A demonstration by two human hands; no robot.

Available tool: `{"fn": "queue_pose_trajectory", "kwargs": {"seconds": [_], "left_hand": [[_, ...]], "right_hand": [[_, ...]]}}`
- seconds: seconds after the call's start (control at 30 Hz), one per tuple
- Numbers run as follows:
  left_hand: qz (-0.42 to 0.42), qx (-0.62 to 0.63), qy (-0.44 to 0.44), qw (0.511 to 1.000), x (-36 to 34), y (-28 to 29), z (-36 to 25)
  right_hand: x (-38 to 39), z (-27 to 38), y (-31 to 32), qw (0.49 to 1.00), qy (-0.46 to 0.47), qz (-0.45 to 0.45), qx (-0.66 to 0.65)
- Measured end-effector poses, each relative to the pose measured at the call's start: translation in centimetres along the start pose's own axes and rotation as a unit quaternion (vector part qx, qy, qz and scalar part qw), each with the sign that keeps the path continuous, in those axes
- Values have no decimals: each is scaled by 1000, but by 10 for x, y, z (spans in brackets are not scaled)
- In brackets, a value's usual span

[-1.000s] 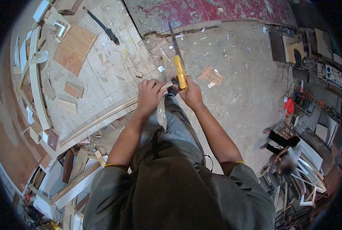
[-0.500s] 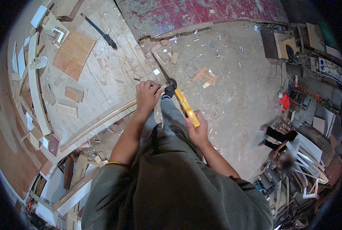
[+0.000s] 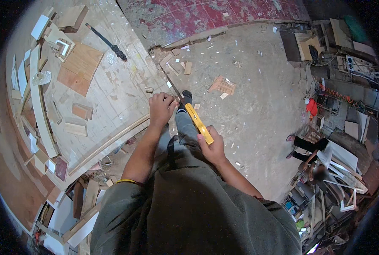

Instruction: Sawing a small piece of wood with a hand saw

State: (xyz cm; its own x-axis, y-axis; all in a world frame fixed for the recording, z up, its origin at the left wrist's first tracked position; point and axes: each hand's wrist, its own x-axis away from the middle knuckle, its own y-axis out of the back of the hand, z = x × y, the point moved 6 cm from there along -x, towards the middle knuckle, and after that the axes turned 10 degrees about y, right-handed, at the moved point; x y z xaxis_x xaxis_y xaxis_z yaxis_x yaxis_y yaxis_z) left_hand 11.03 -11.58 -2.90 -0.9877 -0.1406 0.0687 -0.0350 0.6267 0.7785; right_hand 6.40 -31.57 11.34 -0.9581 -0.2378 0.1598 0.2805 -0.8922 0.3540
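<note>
My left hand (image 3: 161, 108) is closed on a thin wooden strip (image 3: 113, 141) lying along the near edge of the pale work platform (image 3: 121, 80). My right hand (image 3: 212, 148) grips the yellow handle of a handsaw (image 3: 195, 119), low in front of my right leg. The narrow dark blade (image 3: 170, 81) angles forward and left, close beside my left fingertips; whether it touches the strip is unclear. A dark-shod foot (image 3: 187, 97) shows beside the saw.
Wood offcuts (image 3: 81, 111), a plywood board (image 3: 79, 68) and a black bar (image 3: 106, 41) lie left. Scraps (image 3: 221, 86) dot the concrete floor. A co-worker (image 3: 315, 155) is at lower right among stacked panels (image 3: 346, 187). Cables and an orange coiled hose (image 3: 338, 97) run along the right.
Over the last second my right hand and saw have moved back toward my body, and the blade now angles further left. My left hand has shifted slightly left.
</note>
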Motion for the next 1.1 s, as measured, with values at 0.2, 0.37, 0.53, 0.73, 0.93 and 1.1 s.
{"fn": "queue_pose_trajectory", "kwargs": {"seconds": [0.2,0.37,0.53,0.73,0.93,1.1], "left_hand": [[-4,7,1,1000,-2,1,-1],[-11,7,-8,1000,-2,2,-1],[2,3,-4,1000,-1,3,-3],[-87,8,71,994,-6,6,7],[-156,-104,129,974,-30,4,4],[-142,-120,139,973,-31,2,4]], "right_hand": [[-1,3,-5,1000,-11,9,-3],[0,1,-6,1000,-3,21,15],[-4,7,-8,999,-16,22,26],[-5,13,-16,996,-58,10,64],[-5,17,-18,996,-66,9,54],[-11,17,-18,996,-58,14,74]]}}
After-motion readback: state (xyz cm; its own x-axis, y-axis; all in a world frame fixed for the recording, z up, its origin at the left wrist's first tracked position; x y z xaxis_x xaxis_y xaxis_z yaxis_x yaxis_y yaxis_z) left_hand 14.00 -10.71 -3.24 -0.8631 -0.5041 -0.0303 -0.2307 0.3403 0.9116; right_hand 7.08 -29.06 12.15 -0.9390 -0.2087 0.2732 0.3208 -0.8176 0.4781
